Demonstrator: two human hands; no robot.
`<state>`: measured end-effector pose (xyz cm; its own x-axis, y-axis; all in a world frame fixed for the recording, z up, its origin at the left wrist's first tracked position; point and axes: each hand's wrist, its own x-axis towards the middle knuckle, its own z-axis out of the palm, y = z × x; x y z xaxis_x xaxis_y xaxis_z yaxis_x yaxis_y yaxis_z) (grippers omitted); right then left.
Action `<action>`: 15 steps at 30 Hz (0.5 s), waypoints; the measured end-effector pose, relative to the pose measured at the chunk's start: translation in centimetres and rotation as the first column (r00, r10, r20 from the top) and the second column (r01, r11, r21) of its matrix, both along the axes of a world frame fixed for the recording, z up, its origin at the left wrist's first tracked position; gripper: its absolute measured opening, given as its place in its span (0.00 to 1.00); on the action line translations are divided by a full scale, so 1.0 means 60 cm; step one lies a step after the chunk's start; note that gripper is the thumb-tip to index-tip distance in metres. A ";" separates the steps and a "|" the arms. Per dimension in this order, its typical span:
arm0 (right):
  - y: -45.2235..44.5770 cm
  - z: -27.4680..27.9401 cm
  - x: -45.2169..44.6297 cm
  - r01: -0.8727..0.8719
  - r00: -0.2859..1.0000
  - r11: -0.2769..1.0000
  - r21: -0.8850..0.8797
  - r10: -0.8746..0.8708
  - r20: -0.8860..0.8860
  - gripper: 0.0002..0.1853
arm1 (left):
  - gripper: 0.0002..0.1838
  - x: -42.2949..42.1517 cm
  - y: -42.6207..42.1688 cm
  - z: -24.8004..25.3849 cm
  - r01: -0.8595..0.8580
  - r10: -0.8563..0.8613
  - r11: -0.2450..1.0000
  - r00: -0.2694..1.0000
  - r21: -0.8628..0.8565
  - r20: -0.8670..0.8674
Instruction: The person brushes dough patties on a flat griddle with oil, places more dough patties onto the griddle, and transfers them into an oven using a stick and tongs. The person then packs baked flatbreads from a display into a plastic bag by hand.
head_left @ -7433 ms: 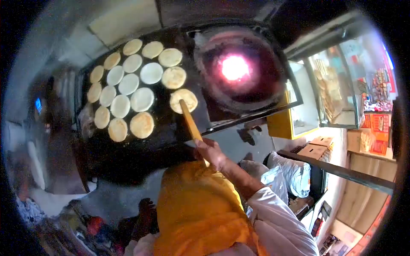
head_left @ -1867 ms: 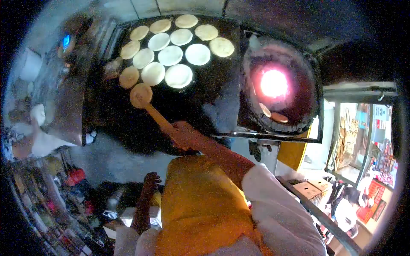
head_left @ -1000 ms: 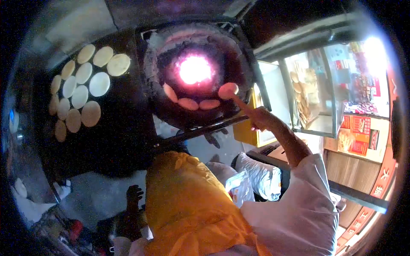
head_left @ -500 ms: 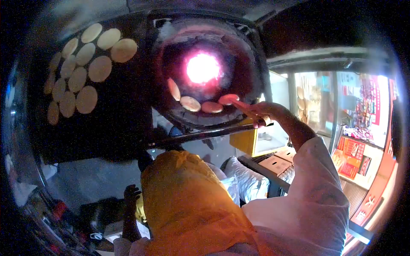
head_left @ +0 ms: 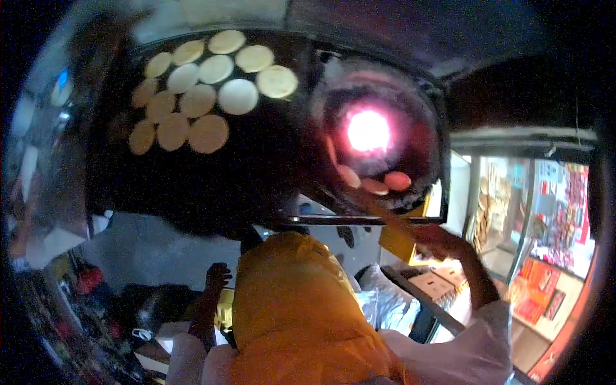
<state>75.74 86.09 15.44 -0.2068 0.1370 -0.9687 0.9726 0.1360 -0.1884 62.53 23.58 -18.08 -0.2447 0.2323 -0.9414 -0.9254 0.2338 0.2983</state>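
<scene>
My right hand [head_left: 439,242] is closed around a long thin utensil [head_left: 391,219], blurred and in shadow, so its kind is unclear. It points toward the near rim of a round fire pit [head_left: 420,102] with a glowing fire [head_left: 368,131]. Several round flatbreads, one of them reddish in the glow [head_left: 398,181], stand or lean along the pit's near inner side. To the left, several pale flatbreads [head_left: 239,96] lie in rows on a black griddle [head_left: 256,160]. My left hand [head_left: 219,276] hangs low beside the orange apron [head_left: 289,301], fingers apart and holding nothing.
A dark bar edges the front of the pit. Below right are cardboard boxes [head_left: 436,282], plastic-wrapped bags [head_left: 385,295] and a yellow panel [head_left: 401,244]. A glass case [head_left: 497,212] and red printed signs [head_left: 534,289] stand at the right.
My right hand and the utensil have drawn back from the flatbreads toward me, over the front edge. The view has shifted left, so the griddle and pit appear further right.
</scene>
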 end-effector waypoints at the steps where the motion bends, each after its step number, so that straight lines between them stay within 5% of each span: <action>1: -0.049 -0.021 -0.018 -0.068 0.993 0.994 -0.088 0.059 -0.101 0.23 | 0.17 -0.006 0.005 0.012 -0.025 0.025 1.000 1.000 -0.004 -0.015; 3: -0.166 -0.069 -0.069 -0.234 0.951 0.945 -0.229 0.173 -0.257 0.22 | 0.17 -0.014 0.012 0.033 0.068 -0.079 0.995 0.985 -0.076 -0.153; 5: -0.276 -0.122 -0.135 -0.370 0.906 0.882 -0.293 0.272 -0.325 0.21 | 0.16 -0.029 -0.009 0.046 -0.080 0.080 0.997 0.994 -0.002 -0.071; 6: -0.329 -0.154 -0.165 -0.364 0.906 0.877 -0.312 0.256 -0.338 0.21 | 0.15 -0.034 -0.029 0.053 -0.208 0.206 0.976 0.978 0.071 0.027; 8: -0.430 -0.219 -0.234 -0.157 0.917 0.889 -0.430 -0.031 -0.398 0.21 | 0.15 -0.026 -0.078 0.058 -0.203 0.209 0.975 0.975 0.088 -0.072; 10: -0.493 -0.239 -0.339 -0.259 0.877 0.918 -0.299 0.093 -0.472 0.21 | 0.15 -0.019 -0.117 0.061 -0.131 0.159 0.982 0.960 0.133 -0.231; 12: -0.551 -0.262 -0.436 -0.024 0.916 0.890 -0.455 -0.162 -0.366 0.21 | 0.16 -0.020 -0.142 0.106 -0.245 0.265 0.959 0.952 0.141 -0.150; 13: -0.577 -0.264 -0.485 0.039 0.914 0.877 -0.479 -0.225 -0.338 0.20 | 0.16 0.010 -0.181 0.084 0.122 -0.117 0.992 0.823 -0.029 -0.556; 14: -0.595 -0.250 -0.532 -0.017 0.908 0.909 -0.417 -0.160 -0.386 0.20 | 0.17 0.041 -0.219 0.060 0.373 -0.474 0.868 0.429 -0.327 -0.769; 15: -0.620 -0.347 -0.564 -0.204 0.678 0.931 -0.301 -0.088 -0.730 0.19 | 0.17 0.072 -0.253 0.040 0.369 -0.478 0.867 0.430 -0.334 -0.766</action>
<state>41.91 48.91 -5.36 -0.8521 -0.1963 -0.4852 0.4990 -0.0250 -0.8663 66.85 8.39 -15.70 -0.7950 0.4495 -0.4073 -0.0659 0.6035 0.7946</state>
